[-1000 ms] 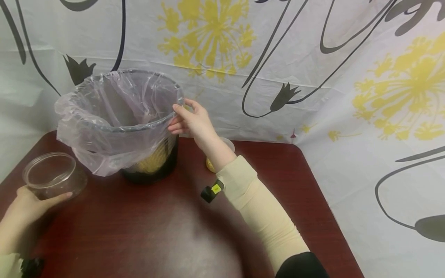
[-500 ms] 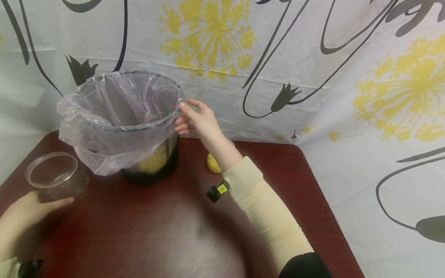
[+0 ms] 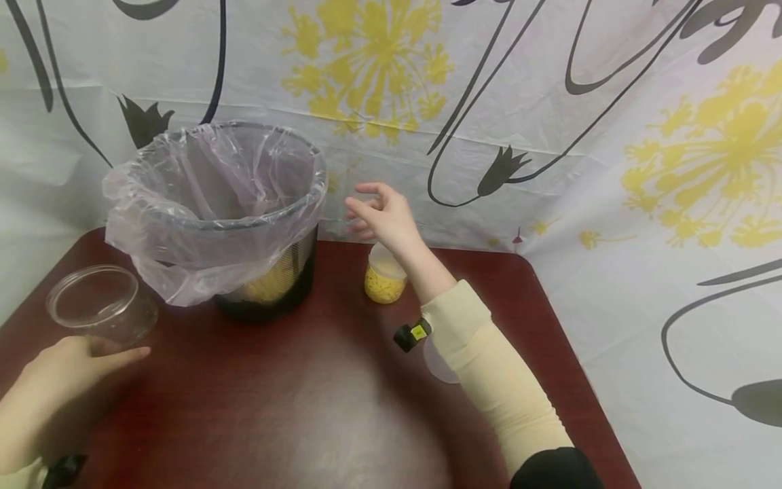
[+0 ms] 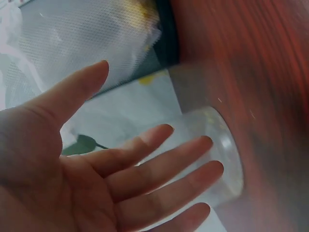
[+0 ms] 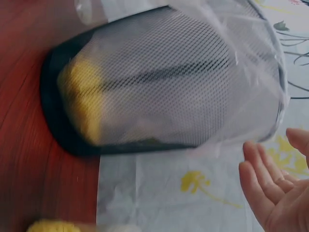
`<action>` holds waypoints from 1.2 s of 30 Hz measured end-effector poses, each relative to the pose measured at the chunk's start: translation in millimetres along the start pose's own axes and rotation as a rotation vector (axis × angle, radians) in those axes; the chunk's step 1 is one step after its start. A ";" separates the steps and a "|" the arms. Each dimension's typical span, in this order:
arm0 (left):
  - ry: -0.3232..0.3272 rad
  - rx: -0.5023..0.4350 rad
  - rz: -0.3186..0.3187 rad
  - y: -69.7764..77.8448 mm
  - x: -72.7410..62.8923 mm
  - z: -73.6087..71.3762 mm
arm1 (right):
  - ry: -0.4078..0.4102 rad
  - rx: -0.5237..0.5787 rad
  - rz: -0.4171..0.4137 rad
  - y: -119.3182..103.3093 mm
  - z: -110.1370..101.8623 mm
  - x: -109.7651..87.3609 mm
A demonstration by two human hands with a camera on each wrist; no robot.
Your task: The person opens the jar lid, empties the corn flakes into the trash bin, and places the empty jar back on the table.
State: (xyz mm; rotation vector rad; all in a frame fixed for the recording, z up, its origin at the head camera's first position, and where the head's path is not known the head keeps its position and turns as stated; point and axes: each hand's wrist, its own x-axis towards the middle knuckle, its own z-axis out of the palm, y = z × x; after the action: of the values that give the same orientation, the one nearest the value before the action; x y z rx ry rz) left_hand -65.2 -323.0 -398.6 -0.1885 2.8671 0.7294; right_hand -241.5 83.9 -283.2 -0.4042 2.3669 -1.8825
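A mesh wastebasket (image 5: 159,92) stands at the back left of the table, with a thin translucent bag (image 3: 201,261) folded over its rim. Something yellow shows through its lower mesh. My right hand (image 3: 387,214) is in the air just right of the rim, fingers loosely bent and apart from the bag. My left hand (image 4: 111,179) has its fingers spread beside a clear round plastic container (image 3: 104,305) at the left; nothing is gripped. Whether the fingertips touch the container cannot be told. A small tub with yellow contents (image 3: 385,282) sits behind the right forearm.
A round translucent lid (image 3: 440,360) lies partly hidden under the right sleeve. The dark red table (image 3: 263,407) meets a patterned cloth (image 3: 489,88) at its back and right side. Black wrist cameras are worn at both cuffs.
My right hand has let go of the bag's edge and moved right, uncovering the small tub. My left hand has released the clear container and shifted slightly right and toward me.
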 end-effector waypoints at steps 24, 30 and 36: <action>0.346 -0.261 0.324 91.6 -1.4 39.2 | -0.024 -0.839 0.020 50.6 -42.3 -8.6; 0.323 -0.286 0.353 109.6 0.0 45.4 | -0.058 -0.866 0.044 63.6 -44.9 -9.6; 0.287 -0.345 0.378 124.7 3.6 47.3 | -0.091 -0.865 0.049 75.4 -43.5 -11.7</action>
State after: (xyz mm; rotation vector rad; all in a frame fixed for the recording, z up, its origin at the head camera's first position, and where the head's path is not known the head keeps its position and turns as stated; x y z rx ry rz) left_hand -82.8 -191.7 -382.7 0.2336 3.0557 1.3717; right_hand -251.6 143.5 -347.0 -0.4536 2.9576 -0.6979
